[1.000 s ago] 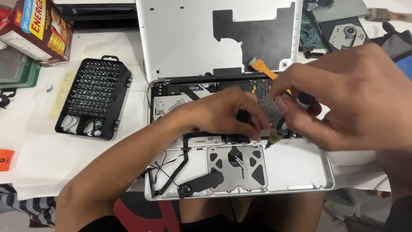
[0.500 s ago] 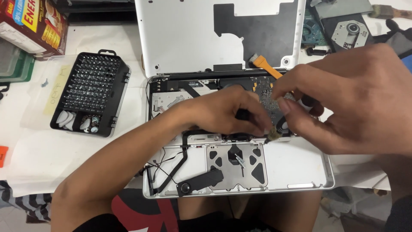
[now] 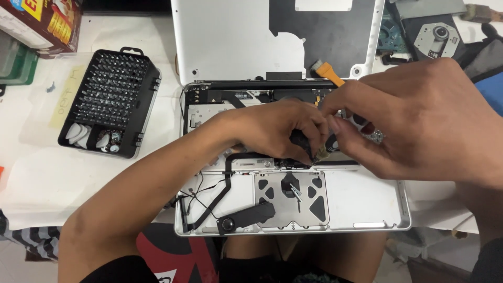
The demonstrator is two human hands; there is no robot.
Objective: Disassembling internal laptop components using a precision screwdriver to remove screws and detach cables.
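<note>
Nearest the camera, an opened laptop base (image 3: 367,204) is lying on the white table (image 3: 42,178), its grey trackpad underside (image 3: 291,199) and a black speaker (image 3: 246,217) showing. Just beyond, the left hand (image 3: 272,131) and right hand (image 3: 419,123) are meeting over the middle of the base, fingers (image 3: 319,139) pinching a small dark part (image 3: 304,144). Farther left, a black screwdriver bit case (image 3: 110,102) is sitting open. Farthest, the white lid (image 3: 236,42) is lying flat.

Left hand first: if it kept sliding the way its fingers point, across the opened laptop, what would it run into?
The left hand points right, fingertips at a small dark part inside the white laptop shell. Going on, it would probably meet the right hand first, whose fingers seem to pinch the same spot; depth is unclear.
</note>
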